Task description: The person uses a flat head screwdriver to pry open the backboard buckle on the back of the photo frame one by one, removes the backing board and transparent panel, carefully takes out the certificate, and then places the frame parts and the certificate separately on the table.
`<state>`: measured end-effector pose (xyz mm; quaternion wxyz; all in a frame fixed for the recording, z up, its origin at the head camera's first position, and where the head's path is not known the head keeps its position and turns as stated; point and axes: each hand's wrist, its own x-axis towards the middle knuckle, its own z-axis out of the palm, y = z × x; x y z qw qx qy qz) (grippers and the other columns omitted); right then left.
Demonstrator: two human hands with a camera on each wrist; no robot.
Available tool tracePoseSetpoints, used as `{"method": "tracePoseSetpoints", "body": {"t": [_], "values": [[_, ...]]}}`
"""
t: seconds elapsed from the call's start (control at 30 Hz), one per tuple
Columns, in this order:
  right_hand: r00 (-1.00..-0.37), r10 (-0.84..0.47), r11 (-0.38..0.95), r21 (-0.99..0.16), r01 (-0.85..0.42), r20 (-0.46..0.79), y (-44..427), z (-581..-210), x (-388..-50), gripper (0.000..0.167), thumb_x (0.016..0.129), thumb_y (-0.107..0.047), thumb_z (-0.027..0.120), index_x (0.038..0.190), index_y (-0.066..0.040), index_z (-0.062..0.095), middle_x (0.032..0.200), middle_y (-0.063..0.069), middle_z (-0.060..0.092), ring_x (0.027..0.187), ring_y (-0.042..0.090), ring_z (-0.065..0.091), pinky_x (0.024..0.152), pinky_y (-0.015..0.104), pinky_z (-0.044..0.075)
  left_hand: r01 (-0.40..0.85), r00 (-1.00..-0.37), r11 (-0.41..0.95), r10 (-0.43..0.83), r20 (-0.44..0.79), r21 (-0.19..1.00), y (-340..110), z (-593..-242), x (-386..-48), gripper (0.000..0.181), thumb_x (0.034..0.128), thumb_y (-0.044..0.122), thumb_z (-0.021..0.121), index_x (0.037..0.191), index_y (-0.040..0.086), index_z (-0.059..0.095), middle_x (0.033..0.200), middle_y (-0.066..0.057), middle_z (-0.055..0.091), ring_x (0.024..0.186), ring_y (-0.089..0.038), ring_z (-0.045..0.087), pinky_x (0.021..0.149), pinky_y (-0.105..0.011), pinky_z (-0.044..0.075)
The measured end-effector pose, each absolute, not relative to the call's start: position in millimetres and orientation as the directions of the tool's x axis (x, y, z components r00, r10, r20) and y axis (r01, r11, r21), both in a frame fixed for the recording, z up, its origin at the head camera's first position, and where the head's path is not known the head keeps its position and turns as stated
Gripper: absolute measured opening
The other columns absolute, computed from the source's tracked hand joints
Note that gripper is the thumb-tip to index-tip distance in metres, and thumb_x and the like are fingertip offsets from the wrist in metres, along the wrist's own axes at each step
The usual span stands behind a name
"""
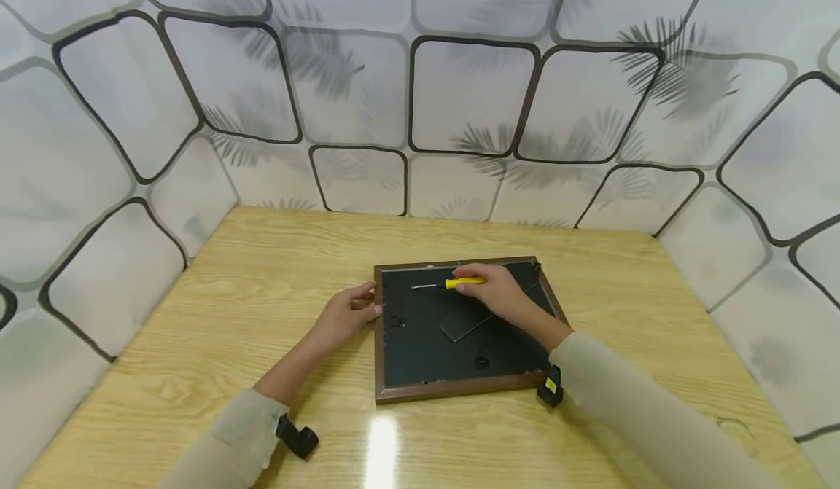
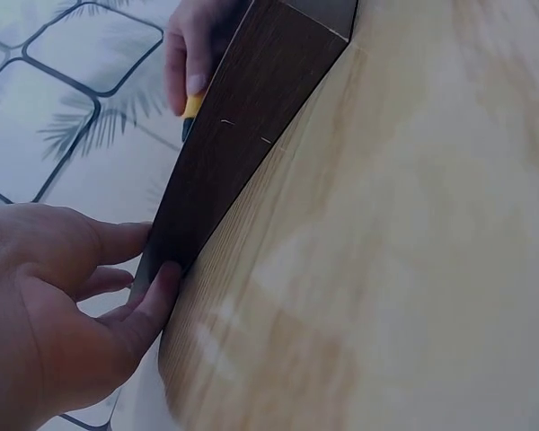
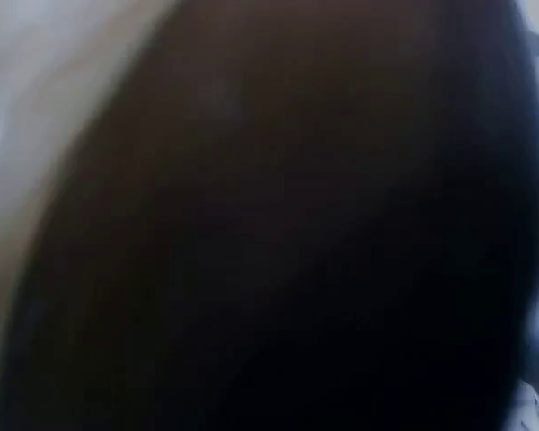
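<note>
While the pale left sleeve (image 1: 230, 431) and right sleeve (image 1: 646, 409) fill the foreground, each with a black wrist camera (image 1: 298, 439) at the cuff, all eyes are on the hands. Left hand (image 1: 344, 314) first: thumb and fingertips sit right against the left side of the picture frame (image 1: 420, 350); whether they pinch it or simply press, I cannot tell. Across to the right hand (image 1: 495, 292), and that one pinches a yellow-handled screwdriver (image 1: 450, 283), shaft pointing left, over the upper part of the black backing; contact at the tip is hard to call. The frame lies back up on the wooden table (image 1: 262, 292), brown border all round, a black fitting (image 1: 482, 362) near its lower edge, the stand leg (image 1: 467, 323) outlined higher up. Beyond the tabletop, a white backdrop (image 1: 472, 103) shows dark rounded outlines and grey fronds.
</note>
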<state>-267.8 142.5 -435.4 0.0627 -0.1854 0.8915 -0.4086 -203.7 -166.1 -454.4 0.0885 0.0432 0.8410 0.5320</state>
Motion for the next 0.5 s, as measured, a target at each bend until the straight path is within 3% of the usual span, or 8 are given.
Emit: {"method": "tracePoseSetpoints", "body": {"t": [0.5], "values": [[-0.895,-0.444,0.659,-0.69,-0.3,-0.035,109.3,-419.3,-274.7,0.032,0.096,-0.018,0.07,0.128,-0.013,0.071,0.134,0.011,0.065,0.115,0.028,0.063,0.093,0.041,0.055,-0.038,-0.975,0.399,0.188,-0.122,0.916,-166.4,-455.2,-202.3,0.064,0.0995,0.022,0.065,0.157,0.013,0.038,0.146,-0.019,0.052,0.12,-0.03,0.059,0.091,-0.04,0.054]]}}
